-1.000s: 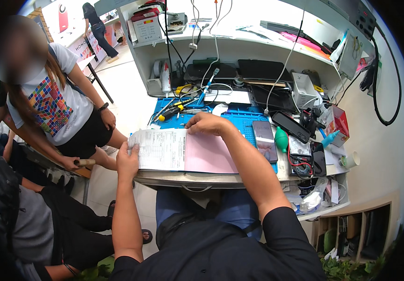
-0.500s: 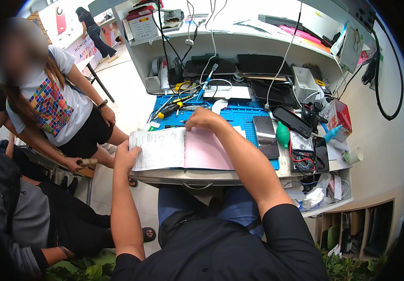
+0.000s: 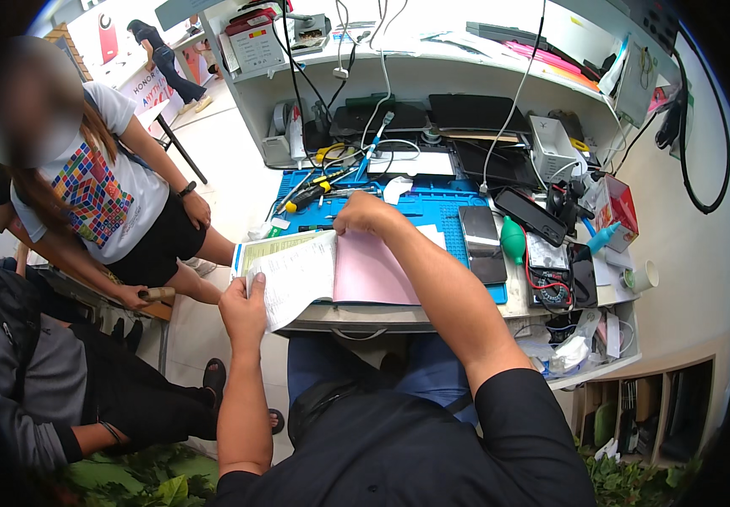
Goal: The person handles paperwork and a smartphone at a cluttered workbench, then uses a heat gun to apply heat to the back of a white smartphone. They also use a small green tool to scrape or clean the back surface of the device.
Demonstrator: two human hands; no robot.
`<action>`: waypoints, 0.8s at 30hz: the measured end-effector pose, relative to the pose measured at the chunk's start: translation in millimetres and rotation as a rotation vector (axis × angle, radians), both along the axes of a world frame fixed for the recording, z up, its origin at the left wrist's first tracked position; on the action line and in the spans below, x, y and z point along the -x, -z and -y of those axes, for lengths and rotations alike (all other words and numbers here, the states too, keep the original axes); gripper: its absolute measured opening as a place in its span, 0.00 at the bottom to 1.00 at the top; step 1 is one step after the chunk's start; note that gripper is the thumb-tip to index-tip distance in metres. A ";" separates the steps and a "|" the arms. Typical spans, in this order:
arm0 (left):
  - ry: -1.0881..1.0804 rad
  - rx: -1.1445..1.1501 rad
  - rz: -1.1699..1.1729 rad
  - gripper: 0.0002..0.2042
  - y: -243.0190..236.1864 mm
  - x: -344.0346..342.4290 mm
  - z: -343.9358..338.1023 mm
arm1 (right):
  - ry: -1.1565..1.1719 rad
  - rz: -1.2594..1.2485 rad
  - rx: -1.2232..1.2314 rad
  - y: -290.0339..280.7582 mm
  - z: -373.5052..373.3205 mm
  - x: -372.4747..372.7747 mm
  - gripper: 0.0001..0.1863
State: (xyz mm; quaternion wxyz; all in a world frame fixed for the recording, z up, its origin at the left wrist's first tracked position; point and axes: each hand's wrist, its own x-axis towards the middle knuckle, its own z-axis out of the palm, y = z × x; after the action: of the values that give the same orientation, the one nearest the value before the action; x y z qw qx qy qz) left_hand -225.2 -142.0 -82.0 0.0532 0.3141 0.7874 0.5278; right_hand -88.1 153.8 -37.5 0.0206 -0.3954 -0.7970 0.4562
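An open booklet lies at the front of the bench: a white form page (image 3: 293, 283) on the left, a pink page (image 3: 377, 275) on the right. My left hand (image 3: 245, 308) pinches the white page's lower-left edge, lifting it slightly off a yellowish sheet (image 3: 263, 248) beneath. My right hand (image 3: 363, 215) has its fingers closed on the booklet's top edge near the spine. Behind lie a blue mat (image 3: 441, 203) and several screwdrivers (image 3: 306, 198). Right of the booklet are two dark phones (image 3: 478, 228), one above the other, and a green rubber blower (image 3: 514, 241).
Cluttered shelves (image 3: 382, 59) with hanging cables rise behind; a multimeter (image 3: 548, 287), red-and-white box (image 3: 614, 211) and paper cup (image 3: 639, 277) crowd the right. A person (image 3: 103, 186) stands at the left, another in grey (image 3: 35, 380) sits lower left; a wooden cubby (image 3: 644, 406) is lower right.
The white page has bent down and rightward with my left hand, uncovering the yellowish sheet. My right hand has crept slightly upward. The distant person at upper left now leans over.
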 end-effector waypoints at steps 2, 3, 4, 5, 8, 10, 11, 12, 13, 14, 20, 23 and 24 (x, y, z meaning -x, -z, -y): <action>-0.046 -0.028 -0.006 0.16 4.2 -13.4 3.3 | -0.006 0.012 -0.014 -1.3 1.5 -0.6 0.19; -0.041 -0.075 0.015 0.15 5.9 -18.0 3.9 | 0.003 0.003 -0.015 -1.6 2.3 -0.9 0.19; -0.035 -0.121 0.037 0.15 7.4 -21.7 4.4 | 0.013 -0.006 -0.017 -1.9 3.0 -1.0 0.18; -0.030 -0.167 0.058 0.15 8.5 -23.8 5.9 | 0.022 -0.015 -0.017 -1.5 3.6 -0.9 0.18; 0.047 -0.322 0.305 0.14 18.0 -22.1 8.5 | 0.002 -0.025 -0.031 -0.3 3.2 -0.3 0.18; 0.080 -0.347 0.412 0.14 17.4 -23.5 12.3 | 0.013 -0.017 -0.038 1.7 2.2 0.3 0.18; 0.095 -0.360 0.465 0.15 16.4 -24.3 14.9 | 0.016 -0.013 -0.041 1.9 2.7 1.1 0.17; 0.089 -0.350 0.436 0.15 18.5 -24.3 16.7 | 0.014 -0.015 -0.040 2.0 2.8 1.3 0.17; 0.083 -0.340 0.406 0.15 21.9 -23.9 18.2 | 0.012 -0.017 -0.039 2.1 2.7 1.2 0.17; 0.078 -0.330 0.377 0.16 23.7 -24.4 19.4 | 0.012 -0.019 -0.039 1.8 2.8 0.4 0.17; 0.157 -0.390 0.546 0.17 18.9 -32.6 28.5 | 0.003 -0.041 -0.046 -0.8 5.1 -1.7 0.16; 0.133 -0.403 0.579 0.17 21.6 -29.0 37.4 | -0.008 -0.031 -0.060 1.6 3.6 0.6 0.16; 0.146 -0.405 0.583 0.18 21.9 -29.6 39.5 | -0.006 -0.019 -0.059 0.2 4.4 0.7 0.16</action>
State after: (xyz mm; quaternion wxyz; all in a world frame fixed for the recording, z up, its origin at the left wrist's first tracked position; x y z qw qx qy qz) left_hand -195.6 -181.4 -103.9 0.2499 0.2100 0.5941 0.7352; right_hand -88.8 149.4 -37.7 0.0384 -0.3879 -0.8111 0.4361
